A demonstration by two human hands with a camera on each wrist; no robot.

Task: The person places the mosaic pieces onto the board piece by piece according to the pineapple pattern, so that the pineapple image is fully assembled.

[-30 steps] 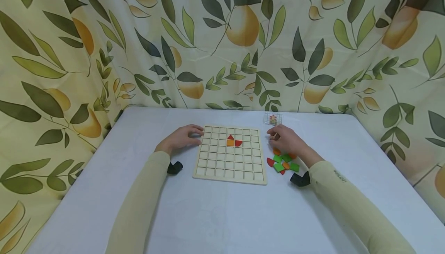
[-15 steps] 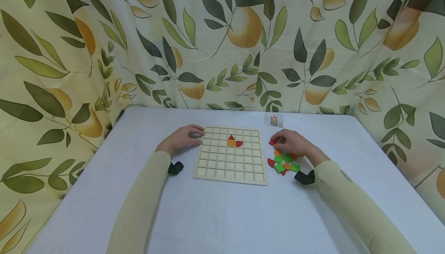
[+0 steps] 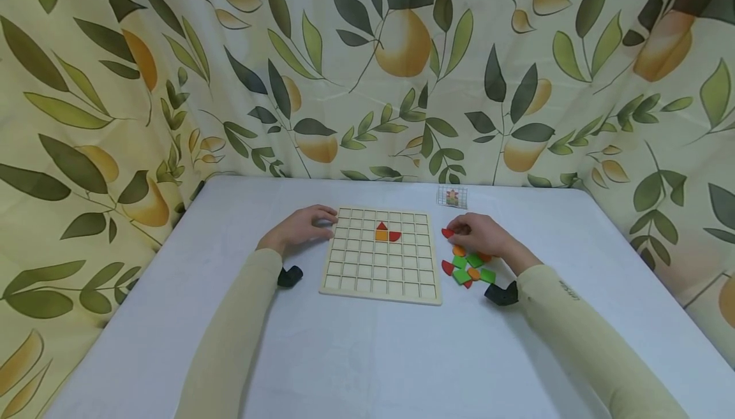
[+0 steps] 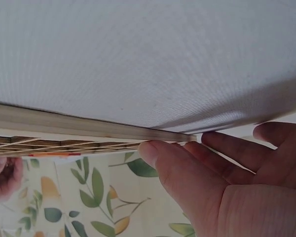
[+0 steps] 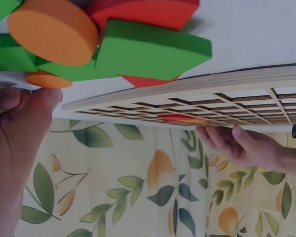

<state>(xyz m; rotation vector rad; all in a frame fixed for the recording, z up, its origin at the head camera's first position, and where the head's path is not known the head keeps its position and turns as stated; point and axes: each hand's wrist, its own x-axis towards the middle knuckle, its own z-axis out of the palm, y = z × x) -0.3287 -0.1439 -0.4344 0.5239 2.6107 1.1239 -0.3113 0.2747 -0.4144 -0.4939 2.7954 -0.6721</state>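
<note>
The white cloth-covered bench (image 3: pixel 367 355) carries a pale wooden grid board (image 3: pixel 379 256), stiff and probably light; its outer frame looks the best place to take hold. The left hand (image 3: pixel 301 227) rests its relaxed, spread grip against the board's far left corner. Three of the board's cells hold pieces, inward from that grip: a red triangle (image 3: pixel 381 226) over an orange square (image 3: pixel 381 236) beside a red quarter-round (image 3: pixel 393 236). The right hand (image 3: pixel 479 235) pinches a small red flat piece (image 3: pixel 446 233) at its fingertips, just right of the board; thin, rigid and smooth, it seems easiest held by its edges. Just nearward of this grip lies a loose heap of green, orange and red flat pieces (image 3: pixel 467 269).
</note>
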